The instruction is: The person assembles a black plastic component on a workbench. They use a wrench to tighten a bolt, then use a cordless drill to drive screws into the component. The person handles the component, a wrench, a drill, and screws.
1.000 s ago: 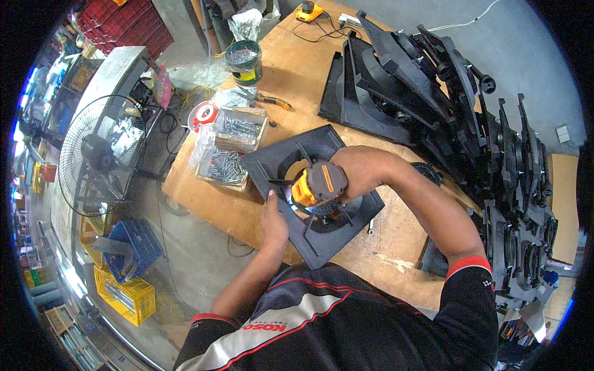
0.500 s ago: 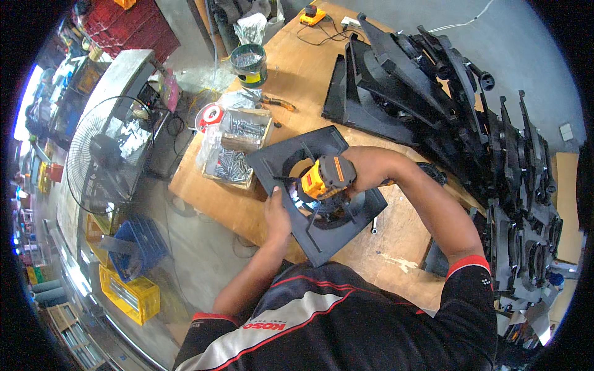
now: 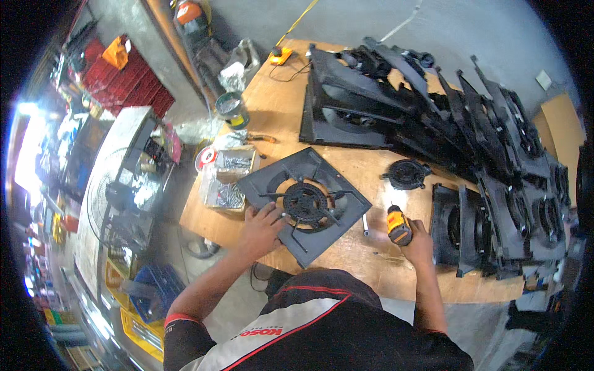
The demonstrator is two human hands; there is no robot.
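A black square burner frame (image 3: 346,213), with a round opening and bars reaching in toward a dark ring (image 3: 303,207), lies flat on the wooden table. My left hand (image 3: 263,230) rests on its near left edge, fingers spread and gripping nothing. To the right of the frame, my right hand (image 3: 419,245) is wrapped round the handle of a yellow and black cordless drill (image 3: 398,227). The drill points away from me over the tabletop, and a bright patch of light shows ahead of it. A slim metal wrench (image 3: 365,225) lies between frame and drill.
A loose black burner ring (image 3: 407,175) sits beyond the drill. Many similar black frames (image 3: 365,123) lean along the right and far side. Boxes of screws (image 3: 224,193), orange-handled pliers (image 3: 262,138) and a dark bucket (image 3: 232,110) stand at left. A fan (image 3: 120,191) is further left.
The drill has moved from over the frame's centre to the table on the right, in my right hand. My left hand's fingers now spread on the frame's edge. The view has shifted.
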